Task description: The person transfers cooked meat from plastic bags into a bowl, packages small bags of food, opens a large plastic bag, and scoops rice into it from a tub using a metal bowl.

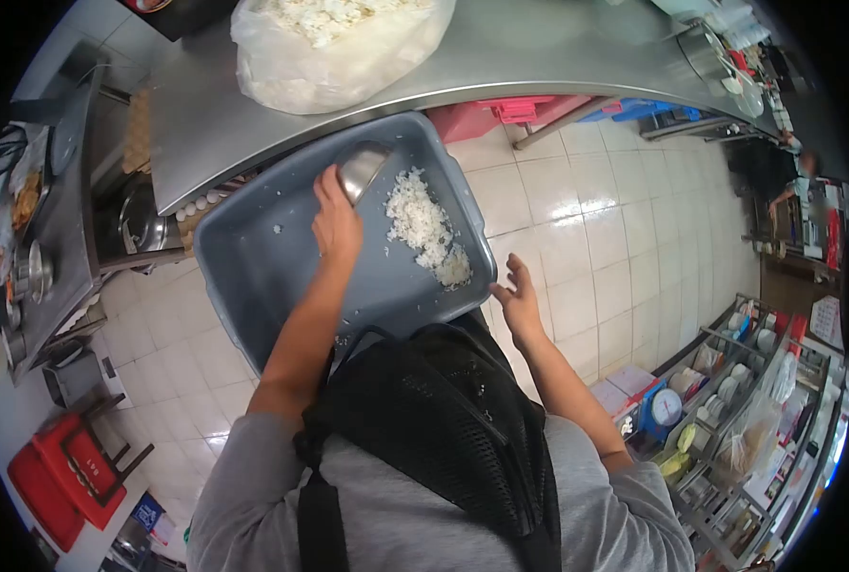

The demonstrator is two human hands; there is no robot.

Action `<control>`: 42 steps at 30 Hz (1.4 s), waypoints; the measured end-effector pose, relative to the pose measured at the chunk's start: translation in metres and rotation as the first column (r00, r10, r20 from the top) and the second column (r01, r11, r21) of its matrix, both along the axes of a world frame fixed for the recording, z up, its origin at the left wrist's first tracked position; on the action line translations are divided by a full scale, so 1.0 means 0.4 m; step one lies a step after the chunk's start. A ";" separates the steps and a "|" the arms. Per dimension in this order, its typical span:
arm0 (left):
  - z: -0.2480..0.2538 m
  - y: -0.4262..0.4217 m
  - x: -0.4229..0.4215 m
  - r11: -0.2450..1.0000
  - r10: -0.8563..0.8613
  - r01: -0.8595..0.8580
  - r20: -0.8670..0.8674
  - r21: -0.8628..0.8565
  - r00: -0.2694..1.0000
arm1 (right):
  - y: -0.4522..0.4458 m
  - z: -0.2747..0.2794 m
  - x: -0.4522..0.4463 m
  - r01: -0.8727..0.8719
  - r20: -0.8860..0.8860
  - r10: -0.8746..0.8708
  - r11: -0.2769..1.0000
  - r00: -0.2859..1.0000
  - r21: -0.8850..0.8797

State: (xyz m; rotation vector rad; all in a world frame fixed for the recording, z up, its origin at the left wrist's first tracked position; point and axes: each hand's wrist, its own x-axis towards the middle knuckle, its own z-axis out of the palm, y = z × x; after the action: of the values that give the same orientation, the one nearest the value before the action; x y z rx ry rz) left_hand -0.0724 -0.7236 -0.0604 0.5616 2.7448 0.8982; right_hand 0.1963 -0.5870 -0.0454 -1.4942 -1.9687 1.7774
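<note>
A grey plastic tub [301, 257] lies below the edge of the steel counter. Inside it, toward the right side, is a heap of white rice [420, 219], with a few grains scattered elsewhere. My left hand [337, 217] grips a metal bowl [363, 170] over the upper part of the tub, left of the heap; the bowl is tilted and its contents are hidden. Just outside the tub's right rim is my right hand [518, 294], its fingers apart and nothing in them. On the counter, a clear plastic bag [320, 76] holds more white rice.
The steel counter [539, 57] runs across the top, with a metal pot [703, 50] at its right. Red stools [77, 467] stand lower left. A shelf rack with dishes [729, 386] and a blue scale [666, 408] are at the right. A person is far right.
</note>
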 end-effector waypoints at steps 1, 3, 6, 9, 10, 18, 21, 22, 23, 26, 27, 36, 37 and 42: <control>-0.020 0.019 0.002 0.999 -0.010 0.011 0.013 -0.035 1.000 | -0.019 0.023 0.003 0.032 0.001 -0.033 0.994 0.999 -0.105; -0.064 0.073 0.030 0.995 -0.030 0.033 0.035 -0.099 0.999 | -0.038 0.069 -0.014 0.043 -0.038 -0.056 0.955 0.998 -0.295; -0.062 0.084 0.125 0.995 0.018 0.003 0.208 -0.098 0.978 | -0.050 0.070 -0.015 0.038 -0.042 -0.056 0.937 0.998 -0.346; -0.077 -0.020 0.147 0.985 -0.146 0.162 0.224 -0.055 0.964 | -0.040 0.058 -0.002 0.000 -0.083 -0.029 0.944 0.996 -0.330; -0.080 -0.061 0.134 0.978 -0.201 0.208 0.163 -0.023 0.966 | -0.037 0.053 0.004 -0.016 -0.106 -0.020 0.943 0.994 -0.333; -0.070 0.012 0.014 0.998 0.054 -0.055 -0.028 -0.041 0.998 | -0.034 0.000 0.024 -0.058 -0.162 0.013 0.959 0.987 -0.276; -0.073 0.059 0.135 0.996 0.050 -0.037 0.179 -0.075 0.983 | -0.027 0.034 0.011 -0.043 -0.141 -0.005 0.942 0.990 -0.333; -0.091 0.042 0.151 0.998 0.011 0.001 0.221 -0.056 0.975 | -0.026 0.041 0.011 -0.040 -0.141 -0.009 0.939 0.990 -0.342; -0.115 0.011 0.165 0.999 -0.026 0.037 0.262 -0.038 0.965 | -0.025 0.049 0.011 -0.040 -0.140 -0.011 0.935 0.990 -0.353; -0.107 -0.110 0.147 0.991 -0.135 0.128 0.193 0.048 0.972 | -0.020 0.055 0.015 -0.002 -0.162 -0.064 0.927 0.985 -0.376; -0.080 -0.140 0.124 0.997 -0.077 0.076 0.182 0.016 0.980 | -0.020 0.047 0.024 -0.013 -0.175 -0.053 0.933 0.983 -0.359; 0.000 -0.179 0.055 0.916 0.182 0.054 0.533 -0.397 0.826 | 0.035 0.079 0.024 0.101 -0.167 -0.218 0.847 0.962 -0.522; -0.015 -0.163 0.072 0.938 0.181 0.040 0.588 -0.344 0.789 | 0.031 0.078 0.023 0.092 -0.167 -0.197 0.866 0.966 -0.492; -0.004 0.005 0.173 0.988 0.141 -0.037 0.769 -0.152 0.624 | 0.032 0.116 0.028 0.074 -0.202 -0.209 0.846 0.957 -0.528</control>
State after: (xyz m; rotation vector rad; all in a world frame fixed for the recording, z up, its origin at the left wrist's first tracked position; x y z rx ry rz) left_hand -0.0032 -0.7217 -0.0618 -0.0294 1.9937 0.7387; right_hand 0.2073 -0.5740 0.0012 -1.3902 -1.2763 2.4094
